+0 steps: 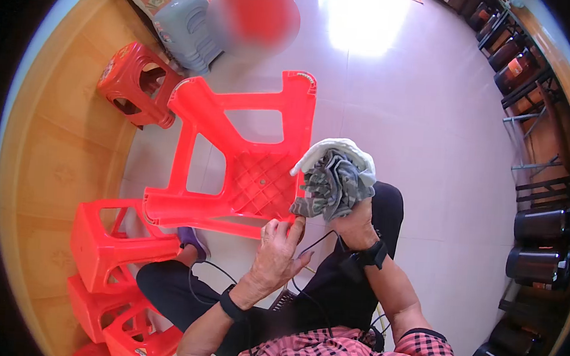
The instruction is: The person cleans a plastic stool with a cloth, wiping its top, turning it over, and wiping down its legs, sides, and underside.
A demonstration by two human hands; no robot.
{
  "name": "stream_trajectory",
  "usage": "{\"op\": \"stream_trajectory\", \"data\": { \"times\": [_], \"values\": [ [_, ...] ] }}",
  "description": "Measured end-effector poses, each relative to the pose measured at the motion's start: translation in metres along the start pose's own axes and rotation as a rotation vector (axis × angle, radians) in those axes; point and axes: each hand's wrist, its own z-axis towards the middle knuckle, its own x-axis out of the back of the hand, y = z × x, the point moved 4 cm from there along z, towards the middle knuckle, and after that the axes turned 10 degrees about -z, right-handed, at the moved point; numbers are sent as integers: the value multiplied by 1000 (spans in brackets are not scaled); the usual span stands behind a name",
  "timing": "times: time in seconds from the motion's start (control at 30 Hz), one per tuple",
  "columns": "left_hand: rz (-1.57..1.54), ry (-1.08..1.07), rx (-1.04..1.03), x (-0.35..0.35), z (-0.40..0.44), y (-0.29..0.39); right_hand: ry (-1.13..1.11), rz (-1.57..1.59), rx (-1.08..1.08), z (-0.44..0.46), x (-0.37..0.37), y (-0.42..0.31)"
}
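Note:
A red plastic stool [263, 180] is turned over in front of me, its ribbed seat underside and splayed legs showing. My left hand [273, 259] is at the near edge of its seat, fingers bent against the rim and thumb held apart. My right hand [355, 227] grips a bunched grey patterned cloth [337, 184] with a white cloth [346, 146] folded around its far side. The bundle touches or overlaps the right side of the stool; I cannot tell how firmly. Most of the right fingers are hidden under the cloth.
More red stools [121, 243] are piled by my left leg. A darker red stool [137, 83] and a grey stool [188, 32] stand along the wooden panel [58, 144]. Large dark jars [543, 223] line the right side. Black cables [211, 265] hang around my lap.

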Motion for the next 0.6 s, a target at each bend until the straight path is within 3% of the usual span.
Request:
{"op": "stream_trajectory", "data": {
  "times": [0.13, 0.23, 0.37, 0.43, 0.6],
  "values": [
    [64, -99, 43, -15, -3, -21, -71, 73, -35, -10, -35, 0],
    [158, -54, -25, -10, -15, -29, -116, -41, -46, -6, -28, 8],
    [113, -111, -4, 31, -55, -37, -34, -11, -101, -5, -10, 15],
    [77, -92, 187, 54, -83, -50, -39, -45, -106, -5, -13, 14],
    [266, -35, 316, 98, -134, -59, -47, -83, -132, -13, -13, 12]
  ]
}}
